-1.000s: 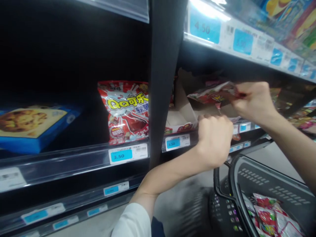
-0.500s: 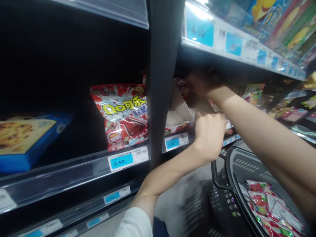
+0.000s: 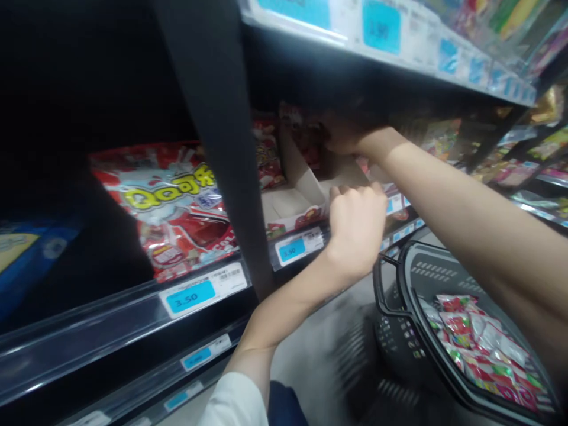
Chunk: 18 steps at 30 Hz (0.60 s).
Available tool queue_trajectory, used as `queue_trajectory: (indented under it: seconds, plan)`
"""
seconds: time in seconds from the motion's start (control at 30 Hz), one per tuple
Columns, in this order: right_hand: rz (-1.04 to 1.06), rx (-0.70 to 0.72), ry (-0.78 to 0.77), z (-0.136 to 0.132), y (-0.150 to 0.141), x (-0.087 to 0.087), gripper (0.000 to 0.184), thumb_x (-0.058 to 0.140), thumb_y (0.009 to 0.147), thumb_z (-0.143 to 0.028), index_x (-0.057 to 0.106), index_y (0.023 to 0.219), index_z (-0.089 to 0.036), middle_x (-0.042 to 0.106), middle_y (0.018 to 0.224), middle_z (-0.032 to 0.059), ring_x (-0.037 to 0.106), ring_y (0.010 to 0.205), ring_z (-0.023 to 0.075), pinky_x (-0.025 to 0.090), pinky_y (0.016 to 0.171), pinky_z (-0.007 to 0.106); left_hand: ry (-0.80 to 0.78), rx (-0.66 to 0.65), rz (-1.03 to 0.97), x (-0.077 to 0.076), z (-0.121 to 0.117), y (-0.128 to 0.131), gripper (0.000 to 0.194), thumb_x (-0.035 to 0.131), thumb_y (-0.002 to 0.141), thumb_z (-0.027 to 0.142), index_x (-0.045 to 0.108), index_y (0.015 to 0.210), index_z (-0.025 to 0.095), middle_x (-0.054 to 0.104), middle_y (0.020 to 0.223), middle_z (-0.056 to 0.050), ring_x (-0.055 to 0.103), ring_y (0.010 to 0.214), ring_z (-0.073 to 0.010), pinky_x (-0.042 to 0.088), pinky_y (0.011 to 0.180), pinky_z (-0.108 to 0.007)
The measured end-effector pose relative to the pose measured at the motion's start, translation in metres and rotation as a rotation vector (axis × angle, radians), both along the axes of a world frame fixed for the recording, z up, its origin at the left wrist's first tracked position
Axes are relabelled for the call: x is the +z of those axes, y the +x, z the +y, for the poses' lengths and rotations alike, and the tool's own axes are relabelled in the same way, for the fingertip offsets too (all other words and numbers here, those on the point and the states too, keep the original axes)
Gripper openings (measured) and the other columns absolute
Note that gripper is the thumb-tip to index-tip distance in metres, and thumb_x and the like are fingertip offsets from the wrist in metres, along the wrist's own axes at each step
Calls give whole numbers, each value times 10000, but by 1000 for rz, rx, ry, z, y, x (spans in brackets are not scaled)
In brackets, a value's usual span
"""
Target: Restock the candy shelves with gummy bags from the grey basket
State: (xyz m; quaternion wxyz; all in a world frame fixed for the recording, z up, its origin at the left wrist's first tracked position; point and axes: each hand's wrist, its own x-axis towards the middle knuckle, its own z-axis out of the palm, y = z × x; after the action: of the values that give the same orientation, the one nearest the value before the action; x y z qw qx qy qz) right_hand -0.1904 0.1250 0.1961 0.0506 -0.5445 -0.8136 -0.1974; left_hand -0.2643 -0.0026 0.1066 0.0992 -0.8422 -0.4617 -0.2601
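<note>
The right hand [image 3: 344, 134] is sunk in shadow under the upper shelf [image 3: 381, 56], its forearm slanting in from the right; a red bag [image 3: 309, 141] lies right at its fingertips, on their left, at the back of an open card box [image 3: 306, 177]. The gloom hides how far these fingers are parted, and I cannot tell whether they have hold of the bag or merely meet it. The left hand [image 3: 357, 228] is nearer the camera and lower, knuckles up, fingers bent well in at the front of the box; their tips are out of sight, so whether they grip its edge I cannot tell. A pale wall of the box rises just left of the left hand, and beyond that wall more red packs [image 3: 268, 155] stand. A price tag [image 3: 298, 248] sits on the shelf edge just left of the left hand, below its knuckles. Farther left come the dark post [image 3: 217, 130], then the cola bag [image 3: 175, 207], upright and well apart from both hands, and, farthest left, a blue box [image 3: 39, 260] partly cut off by the frame. Below and right of the left hand, under the right forearm, is the basket [image 3: 437, 269], with a heap of shiny packets [image 3: 483, 343] inside.
</note>
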Motion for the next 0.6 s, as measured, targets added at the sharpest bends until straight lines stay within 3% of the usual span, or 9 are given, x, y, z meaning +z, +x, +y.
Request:
queue_trajectory:
  seconds: [0.1, 0.2, 0.37, 0.43, 0.5, 0.6]
  plan:
    - [47, 13, 5, -16, 15, -2, 428, 423, 1029, -179, 528, 1443, -159, 574, 1398, 124, 522, 1291, 300, 390, 1065, 442, -19, -44, -39, -1, -2, -4, 297, 489, 1009, 334, 609, 1169, 115, 700, 991, -133, 662, 1004, -261, 489, 920, -374]
    - [36, 98, 123, -34, 50, -10, 484, 295, 1034, -237, 482, 1456, -93, 565, 1383, 44, 444, 1366, 203, 292, 1111, 297, -34, -95, -61, -1, -6, -8, 369, 520, 993, 371, 580, 1223, 89, 666, 1113, -156, 590, 1170, -334, 459, 1017, -460]
    - [-50, 192, 349, -86, 132, -40, 543, 185, 1065, -400, 576, 1262, -78, 589, 1253, 27, 539, 1221, 171, 354, 1042, 271, 87, -119, -25, 6, -15, 0, 496, 496, 1001, 369, 457, 1386, 59, 408, 1476, -220, 274, 1452, -460, 296, 1161, -589]
    - [-43, 151, 381, -113, 165, -63, 502, 193, 1091, -394, 585, 1211, -103, 589, 1242, 56, 529, 1201, 182, 377, 1041, 283, 134, -282, 15, 5, -20, 11, 531, 516, 981, 382, 432, 1411, 83, 376, 1487, -203, 260, 1452, -465, 296, 1162, -589]
    - [-6, 54, 358, -139, 199, -95, 430, 222, 1091, -366, 580, 1197, -152, 597, 1235, 77, 531, 1176, 196, 399, 1035, 313, 140, -577, 113, -8, -24, 26, 508, 493, 978, 390, 445, 1403, 115, 453, 1411, -169, 357, 1405, -427, 358, 1124, -576]
    - [42, -104, 263, -166, 253, -155, 367, 259, 1060, -305, 597, 1133, -179, 621, 1117, 107, 577, 1090, 242, 442, 965, 397, 94, -1002, 222, -51, -30, 55, 385, 440, 1008, 372, 515, 1344, 199, 578, 1315, -98, 480, 1349, -312, 414, 1105, -492]
